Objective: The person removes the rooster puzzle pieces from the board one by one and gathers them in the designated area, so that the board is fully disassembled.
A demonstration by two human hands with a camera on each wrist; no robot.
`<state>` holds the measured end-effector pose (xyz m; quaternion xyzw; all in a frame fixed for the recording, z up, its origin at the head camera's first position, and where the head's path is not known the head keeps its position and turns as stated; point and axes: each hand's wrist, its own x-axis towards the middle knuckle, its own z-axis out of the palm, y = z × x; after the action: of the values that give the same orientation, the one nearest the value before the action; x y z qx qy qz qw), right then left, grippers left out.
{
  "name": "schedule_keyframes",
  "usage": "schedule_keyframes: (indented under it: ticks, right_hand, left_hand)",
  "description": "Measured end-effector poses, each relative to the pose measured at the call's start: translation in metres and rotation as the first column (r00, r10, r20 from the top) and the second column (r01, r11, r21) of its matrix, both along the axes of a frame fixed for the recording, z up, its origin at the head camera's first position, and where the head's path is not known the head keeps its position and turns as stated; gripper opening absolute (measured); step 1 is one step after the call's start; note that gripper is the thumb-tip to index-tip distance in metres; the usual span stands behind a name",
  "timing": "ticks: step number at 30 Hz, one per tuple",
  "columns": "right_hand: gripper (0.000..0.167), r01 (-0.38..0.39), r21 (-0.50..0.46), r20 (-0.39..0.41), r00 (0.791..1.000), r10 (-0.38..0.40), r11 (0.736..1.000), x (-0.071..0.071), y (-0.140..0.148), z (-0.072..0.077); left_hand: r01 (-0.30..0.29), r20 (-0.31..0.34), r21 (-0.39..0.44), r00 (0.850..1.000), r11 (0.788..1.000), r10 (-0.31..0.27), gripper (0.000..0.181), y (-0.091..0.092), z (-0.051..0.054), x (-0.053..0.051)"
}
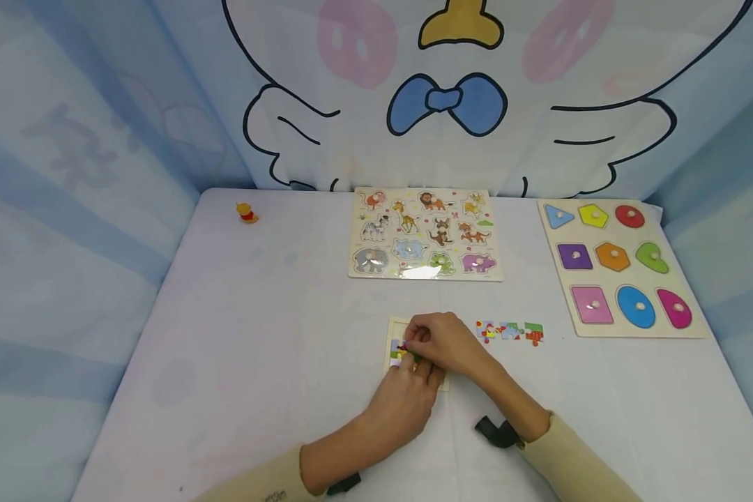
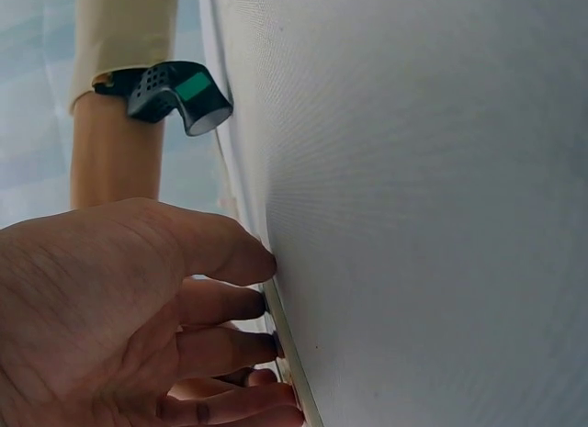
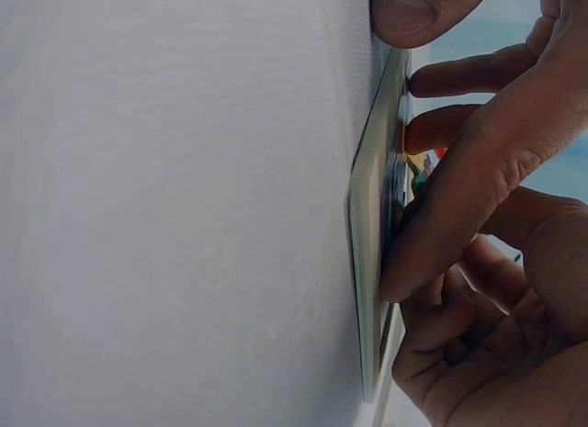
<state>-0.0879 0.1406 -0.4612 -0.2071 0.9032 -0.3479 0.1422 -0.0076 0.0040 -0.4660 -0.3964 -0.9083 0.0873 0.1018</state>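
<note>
The small wooden puzzle board (image 1: 446,383) lies in front of the person, mostly covered by both hands. At its near end my left hand (image 1: 404,404) grips it, thumb (image 2: 230,248) at the board's edge (image 2: 296,363) and bent fingers over its top. Reaching in from the right, my right hand (image 1: 450,343) has thumb and index together on a small dark pink piece (image 1: 403,346) above the board. In the right wrist view the right hand's other fingers (image 3: 459,335) are curled beside the board (image 3: 367,262); the left fingertips hide part of the picture.
Several loose jigsaw pieces (image 1: 510,331) lie in a row right of the hands. Behind is an animal peg board (image 1: 385,206); at the right stands out a shape peg board (image 1: 609,279). A small yellow-and-red figure (image 1: 247,213) is at the back left.
</note>
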Motion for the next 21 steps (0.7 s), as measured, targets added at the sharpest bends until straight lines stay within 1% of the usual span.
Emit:
schedule_keyframes:
  ticks: [9, 17, 21]
  right_hand:
    - [0.009, 0.029, -0.054, 0.065, 0.998, -0.026, 0.998, 0.0015, 0.0004, 0.0004]
    - [0.006, 0.061, -0.109, 0.078, 0.996, -0.053, 0.992, 0.0045, 0.0021, -0.0022]
    - [0.005, 0.052, -0.161, 0.09, 0.995, -0.038, 0.985, 0.0045, 0.0033, -0.0042]
  left_hand:
    - [-0.008, 0.022, -0.019, 1.0, 1.0, 0.009, 0.047, 0.0013, 0.0013, 0.0007]
    - [-0.026, 0.022, -0.025, 0.999, 0.999, 0.026, 0.046, 0.0026, 0.0014, 0.0021]
    - [-0.026, 0.008, -0.041, 1.0, 0.999, 0.027, 0.046, 0.0036, 0.0016, 0.003]
